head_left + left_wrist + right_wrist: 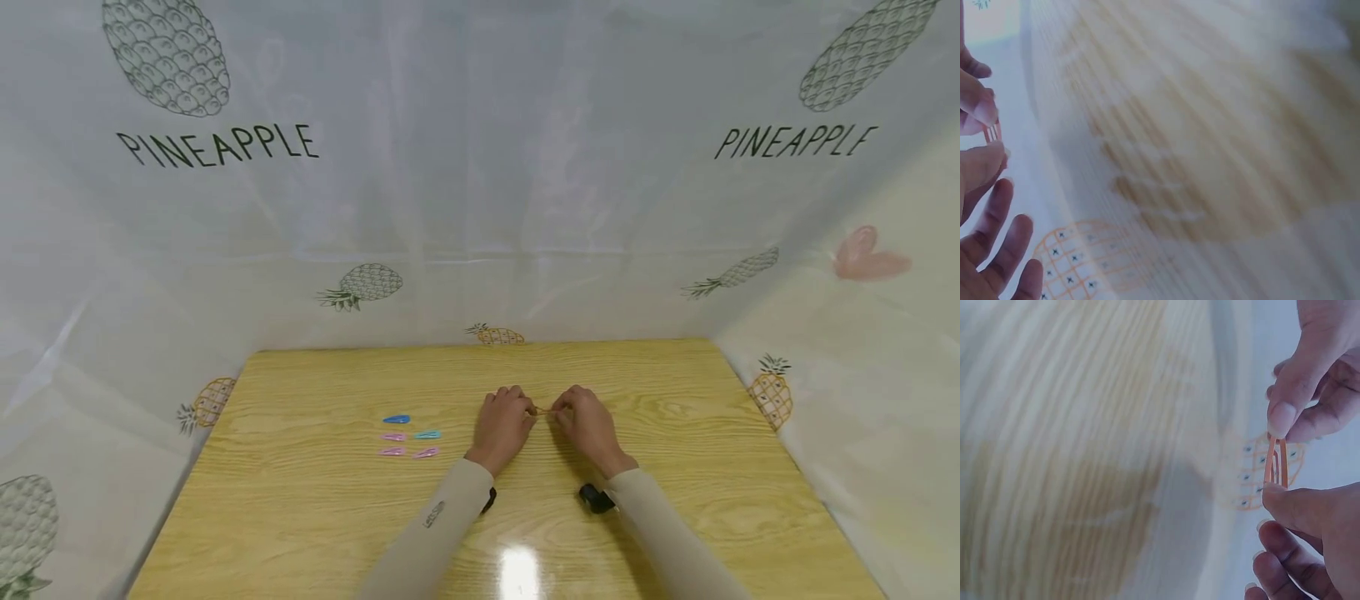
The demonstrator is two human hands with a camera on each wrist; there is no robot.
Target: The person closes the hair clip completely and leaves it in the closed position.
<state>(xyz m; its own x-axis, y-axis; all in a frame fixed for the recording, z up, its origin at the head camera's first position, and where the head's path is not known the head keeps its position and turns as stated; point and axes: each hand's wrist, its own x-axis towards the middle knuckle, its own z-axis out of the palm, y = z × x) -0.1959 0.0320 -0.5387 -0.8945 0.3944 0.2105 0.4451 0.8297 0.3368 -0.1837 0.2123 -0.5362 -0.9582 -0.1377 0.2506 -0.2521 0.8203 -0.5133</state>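
Between my two hands an orange snap hair clip (1284,464) is stretched lengthwise, its slotted frame showing in the right wrist view. My left hand (504,423) pinches one end with thumb and finger. The opposite end is pinched by my right hand (589,425); the clip's tips are hidden under the fingertips. Both hands are close over the wooden table, right of its other clips. To the left of them lie a blue hair clip (396,419), a light-blue hair clip (427,434) and three pink hair clips (393,437), in two loose columns.
The wood-grain table (315,517) is bordered at the back and sides by a pale sheet (480,183) printed with pineapples. Black wrist devices (596,498) sit under the sleeves. A bright reflection shows on the table near the front.
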